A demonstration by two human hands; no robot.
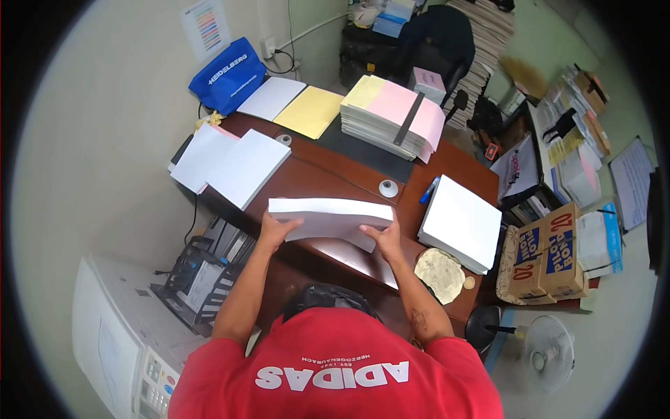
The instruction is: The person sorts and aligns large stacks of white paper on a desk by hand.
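Note:
A thick stack of white paper (329, 218) is held up in front of me, over the near edge of the brown desk (328, 160). My left hand (276, 230) is closed on its left end, with the thumb on the near face. On the right end, my right hand (385, 237) grips in the same way. The stack bows slightly between them. To the right, a tall pile of white paper (462, 222) lies on the desk. White sheets (249, 167) rest in two overlapping piles at the left.
Toward the back are a yellow pile (308, 112), a banded pink-and-yellow paper pile (387, 112) and a blue bag (229, 77). A round cream-coloured disc (440, 274) sits at the front right. Cardboard boxes (548, 255), a fan (548, 353) and a printer (118, 342) flank me.

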